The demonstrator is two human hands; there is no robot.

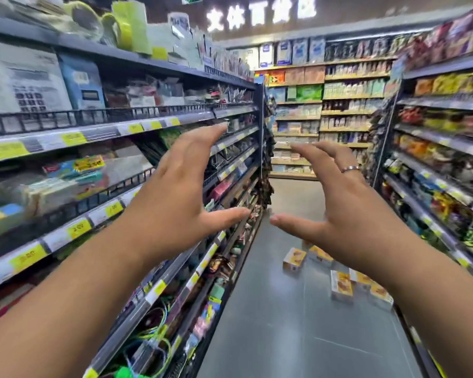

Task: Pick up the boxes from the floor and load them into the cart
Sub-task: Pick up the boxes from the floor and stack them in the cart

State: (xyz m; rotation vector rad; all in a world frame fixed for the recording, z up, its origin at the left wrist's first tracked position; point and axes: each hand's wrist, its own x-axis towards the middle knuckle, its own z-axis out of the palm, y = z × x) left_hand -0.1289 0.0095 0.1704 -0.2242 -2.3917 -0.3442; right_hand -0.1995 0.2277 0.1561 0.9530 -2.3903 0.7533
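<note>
- Both hands are raised in front of the person, palms facing each other with the fingers spread wide. The left hand (175,197) and the right hand (347,211) hold nothing and touch nothing.
- The boxes (342,285) lie scattered on the grey floor (271,323) at about 5 o'clock from the hands. They are well below the hands and near the foot of the right-hand shelving (443,165).
- One box (294,259) lies a little apart from the others, toward 7 o'clock of the group.
- No box is lifted yet, so by my reading the task is only beginning.
- Risk: the boxes sit close together, so a hasty reach could knock one sideways or under the shelf base.
- Risk: the aisle is narrow, and an elbow swinging out while bending could brush goods off the left-hand shelving (99,137).
- Risk: grabbing several small boxes at once could let one slip out.
- No cart shows anywhere in view, so where the boxes must go cannot be told.
- The right forearm covers part of the group, so the count is uncertain.
- The whole view is smeared, so the box printing and shelf labels are unreadable.
</note>
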